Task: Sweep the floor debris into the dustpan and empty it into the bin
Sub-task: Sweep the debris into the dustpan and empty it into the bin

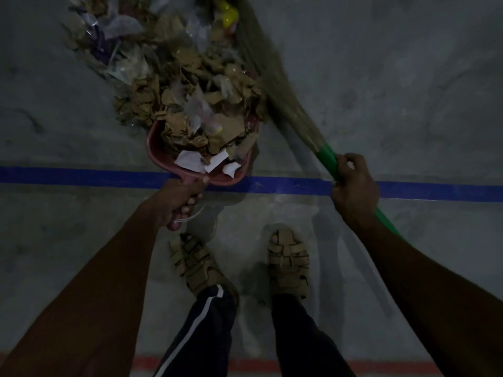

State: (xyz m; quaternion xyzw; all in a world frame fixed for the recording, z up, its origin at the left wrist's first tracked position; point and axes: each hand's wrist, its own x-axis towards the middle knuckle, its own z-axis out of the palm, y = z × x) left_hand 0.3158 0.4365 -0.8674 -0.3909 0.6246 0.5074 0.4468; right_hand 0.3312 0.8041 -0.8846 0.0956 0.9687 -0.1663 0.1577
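Observation:
A pink dustpan point(158, 148) lies on the grey floor, heaped with brown cardboard scraps and white paper bits. My left hand point(177, 202) grips its handle from behind. A big pile of debris point(163, 63) made of torn cardboard, clear plastic and a yellow piece stretches away from the pan's mouth. A grass broom point(272, 85) with a green handle lies along the right side of the pile, its bristles blurred. My right hand point(352, 183) grips the green handle just below the bristles. No bin is in view.
A blue tape line point(435, 190) crosses the floor under the pan and both hands. A red line point(245, 365) runs along the bottom. My two sandalled feet point(288, 262) stand just behind the blue line. Bare concrete lies left and right.

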